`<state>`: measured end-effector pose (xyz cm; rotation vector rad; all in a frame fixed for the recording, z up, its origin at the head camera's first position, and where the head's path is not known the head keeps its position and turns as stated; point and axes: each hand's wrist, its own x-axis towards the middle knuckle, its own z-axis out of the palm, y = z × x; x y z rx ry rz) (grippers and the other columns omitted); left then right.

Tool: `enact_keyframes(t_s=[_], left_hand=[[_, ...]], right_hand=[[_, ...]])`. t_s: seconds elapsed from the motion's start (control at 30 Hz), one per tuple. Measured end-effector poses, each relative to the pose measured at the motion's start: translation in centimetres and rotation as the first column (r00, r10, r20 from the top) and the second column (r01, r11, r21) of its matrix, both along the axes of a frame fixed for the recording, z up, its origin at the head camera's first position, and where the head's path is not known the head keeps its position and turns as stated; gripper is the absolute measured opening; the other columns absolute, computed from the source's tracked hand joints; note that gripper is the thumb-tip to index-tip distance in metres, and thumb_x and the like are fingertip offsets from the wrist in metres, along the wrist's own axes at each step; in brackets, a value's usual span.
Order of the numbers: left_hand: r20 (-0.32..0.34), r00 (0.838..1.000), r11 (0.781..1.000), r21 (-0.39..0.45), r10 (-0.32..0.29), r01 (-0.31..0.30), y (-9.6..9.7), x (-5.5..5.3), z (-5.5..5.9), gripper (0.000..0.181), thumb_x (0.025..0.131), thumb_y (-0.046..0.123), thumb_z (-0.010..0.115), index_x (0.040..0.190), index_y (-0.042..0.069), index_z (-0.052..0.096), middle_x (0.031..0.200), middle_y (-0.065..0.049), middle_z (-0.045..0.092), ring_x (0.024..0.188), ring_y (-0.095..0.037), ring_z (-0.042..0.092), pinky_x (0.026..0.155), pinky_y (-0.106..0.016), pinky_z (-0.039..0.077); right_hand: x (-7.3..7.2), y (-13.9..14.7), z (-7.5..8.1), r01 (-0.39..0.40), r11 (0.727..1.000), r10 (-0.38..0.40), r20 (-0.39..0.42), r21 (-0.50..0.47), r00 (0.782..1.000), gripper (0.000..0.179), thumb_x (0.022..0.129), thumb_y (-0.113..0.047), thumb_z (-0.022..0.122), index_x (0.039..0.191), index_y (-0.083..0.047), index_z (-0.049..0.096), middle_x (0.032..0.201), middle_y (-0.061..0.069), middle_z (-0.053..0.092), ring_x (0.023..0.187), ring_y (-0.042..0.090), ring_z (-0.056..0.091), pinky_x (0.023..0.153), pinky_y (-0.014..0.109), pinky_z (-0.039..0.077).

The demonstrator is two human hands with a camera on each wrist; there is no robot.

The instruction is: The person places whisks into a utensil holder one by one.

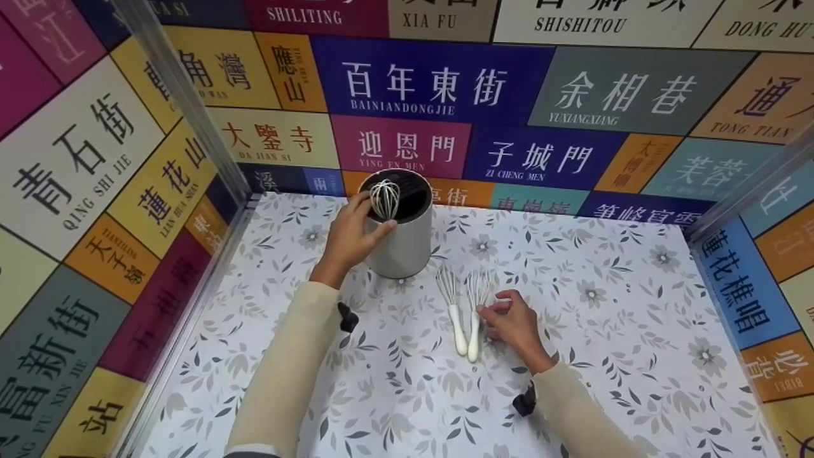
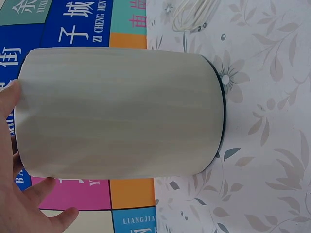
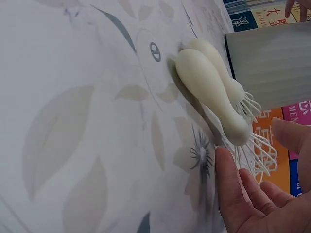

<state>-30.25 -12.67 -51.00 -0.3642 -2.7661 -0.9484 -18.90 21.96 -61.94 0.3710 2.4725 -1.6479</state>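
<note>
A light grey cylindrical utensil holder (image 1: 402, 251) stands upright near the back wall. A whisk (image 1: 385, 198) sits in it, its wire head above the rim. My left hand (image 1: 353, 235) is at the holder's rim, fingers spread beside the whisk head, thumb at the front; contact with the wires cannot be made out. Two more whisks with white handles lie side by side: the left whisk (image 1: 455, 318) and the right whisk (image 1: 474, 324). Beside the right one is my right hand (image 1: 512, 324), its index fingertip near the handle's neck, thumb and fingers apart in the right wrist view.
A white tabletop (image 1: 394, 381) with a grey leaf and flower print lies under everything. Colourful panels with Chinese lettering form the back wall (image 1: 432, 83) and the side walls. The holder stands close to the back wall.
</note>
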Motion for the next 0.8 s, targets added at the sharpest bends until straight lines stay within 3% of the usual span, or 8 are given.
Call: enact_keyframes(t_s=[0.43, 0.8], left_hand=[[0.001, 1.000, 1.000, 0.008, 0.002, -0.002, 0.1, 0.0, 0.1, 0.076, 0.094, 0.061, 0.062, 0.147, 0.007, 0.054, 0.157, -0.007, 0.044, 0.146, -0.032, 0.042, 0.120, -0.052, 0.035], [0.018, 1.000, 1.000, 0.005, 0.025, -0.025, 0.3, 0.0, 0.2, 0.076, 0.094, 0.061, 0.062, 0.148, 0.007, 0.053, 0.159, -0.006, 0.043, 0.147, -0.032, 0.040, 0.121, -0.051, 0.032]], right_hand=[[0.1, -1.1, -0.7, -0.004, 0.999, 0.003, 0.020, 0.032, 1.000, 0.062, 0.083, -0.037, 0.085, 0.128, -0.005, 0.056, 0.111, 0.017, 0.071, 0.073, 0.020, 0.074, 0.059, 0.036, 0.062], [0.1, -1.6, -0.7, -0.006, 0.999, 0.003, 0.066, 0.046, 0.998, 0.043, 0.083, -0.025, 0.085, 0.113, -0.002, 0.064, 0.094, 0.011, 0.077, 0.065, 0.018, 0.073, 0.056, 0.034, 0.061]])
